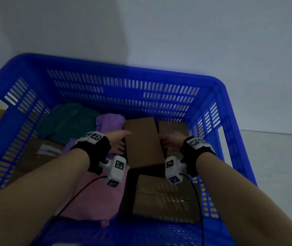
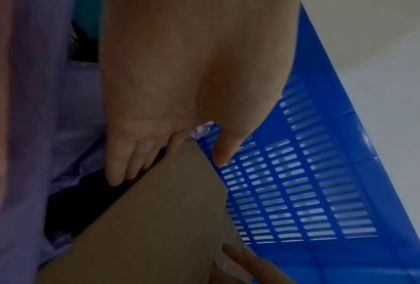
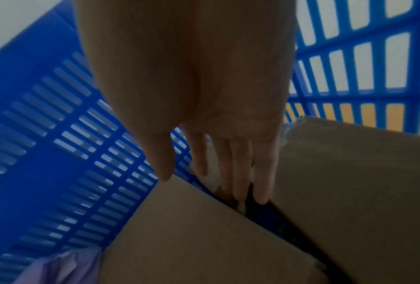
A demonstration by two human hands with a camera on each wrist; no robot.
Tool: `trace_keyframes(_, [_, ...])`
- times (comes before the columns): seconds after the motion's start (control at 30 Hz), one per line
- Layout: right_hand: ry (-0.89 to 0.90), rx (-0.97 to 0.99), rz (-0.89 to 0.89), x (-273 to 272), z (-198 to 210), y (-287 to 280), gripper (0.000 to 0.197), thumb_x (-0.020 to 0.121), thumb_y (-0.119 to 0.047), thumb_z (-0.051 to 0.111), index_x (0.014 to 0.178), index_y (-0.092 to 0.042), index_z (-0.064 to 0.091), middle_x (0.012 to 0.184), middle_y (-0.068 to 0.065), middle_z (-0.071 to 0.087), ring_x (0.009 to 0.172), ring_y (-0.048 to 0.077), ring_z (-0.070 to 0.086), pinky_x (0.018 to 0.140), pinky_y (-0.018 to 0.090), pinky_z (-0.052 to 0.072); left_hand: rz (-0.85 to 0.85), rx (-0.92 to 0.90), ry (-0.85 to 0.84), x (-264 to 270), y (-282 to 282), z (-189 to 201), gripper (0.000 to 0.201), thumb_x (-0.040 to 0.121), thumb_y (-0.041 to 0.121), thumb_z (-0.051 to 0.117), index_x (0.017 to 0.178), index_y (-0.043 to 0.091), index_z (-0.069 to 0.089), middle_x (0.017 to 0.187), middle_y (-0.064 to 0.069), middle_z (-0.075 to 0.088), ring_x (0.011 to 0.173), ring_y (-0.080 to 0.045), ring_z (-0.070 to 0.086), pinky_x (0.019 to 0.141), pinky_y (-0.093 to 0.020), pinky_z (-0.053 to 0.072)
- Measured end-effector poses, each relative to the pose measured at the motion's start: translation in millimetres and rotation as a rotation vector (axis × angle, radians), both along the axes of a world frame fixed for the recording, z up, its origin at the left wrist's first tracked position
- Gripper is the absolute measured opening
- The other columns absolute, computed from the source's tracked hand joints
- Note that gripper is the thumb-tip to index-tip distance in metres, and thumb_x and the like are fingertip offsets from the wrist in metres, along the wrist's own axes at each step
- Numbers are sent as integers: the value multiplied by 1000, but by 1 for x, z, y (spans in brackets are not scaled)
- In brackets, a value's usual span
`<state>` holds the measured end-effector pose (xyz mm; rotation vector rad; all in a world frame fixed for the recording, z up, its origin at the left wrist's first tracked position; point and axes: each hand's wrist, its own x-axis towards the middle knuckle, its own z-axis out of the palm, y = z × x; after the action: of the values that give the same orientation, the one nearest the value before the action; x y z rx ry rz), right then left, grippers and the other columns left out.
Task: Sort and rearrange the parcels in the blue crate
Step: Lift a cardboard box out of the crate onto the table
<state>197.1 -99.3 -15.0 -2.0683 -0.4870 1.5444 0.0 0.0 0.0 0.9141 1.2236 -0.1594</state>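
While the left hand (image 1: 117,142) lays nearly straight fingers (image 2: 121,163) down one side of the long cardboard box (image 1: 142,142), thumb over its top edge, the right hand (image 1: 171,142) slides straight fingers (image 3: 262,173) into the gap on the other side. This box lies mid-crate, among a purple bag (image 1: 108,121), a pink bag (image 1: 95,196) and other cartons in the blue crate (image 1: 124,71).
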Motion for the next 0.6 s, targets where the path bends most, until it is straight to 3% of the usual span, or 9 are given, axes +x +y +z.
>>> trace_keyframes(0.07, [4,-52,-5,1,-9,2,20,89,-31,60,92,-11,60,84,7,61,70,17,55,59,24,42,35,-2,9,2,0,-4,82,92,41,54,153,12,7,157,-19,16,143,-36,23,112,-44,29])
trace_keyframes(0.2, [22,-74,0,-3,-13,0,7,90,-20,59,90,-14,62,83,8,61,76,24,59,78,38,51,42,-57,31,6,-1,-18,80,93,39,52,153,12,7,158,-18,15,143,-37,21,114,-49,27])
trace_keyframes(0.27, [26,-66,8,-5,-10,1,14,91,-16,57,103,-14,63,81,8,60,72,24,57,76,38,47,57,-69,50,6,-2,-24,75,95,36,50,153,13,8,158,-16,15,143,-37,21,114,-52,26])
trace_keyframes(0.43, [52,-43,106,-1,-4,-3,36,93,-11,54,128,-11,55,107,14,65,85,27,61,79,41,53,86,-48,85,10,-8,-23,63,98,25,45,152,12,15,156,-15,21,141,-38,25,107,-53,31])
trace_keyframes(0.53, [15,-10,144,3,4,-9,39,94,-1,50,131,-9,53,126,17,60,76,19,60,65,30,54,71,-16,95,11,-10,-16,56,98,18,44,149,8,22,150,-19,32,135,-40,35,99,-51,39])
trace_keyframes(0.6, [-6,22,132,5,11,-13,43,92,7,49,133,-6,51,121,14,63,74,19,60,57,25,53,27,13,107,13,-11,-9,50,98,15,43,145,5,27,146,-21,37,131,-41,39,94,-50,42])
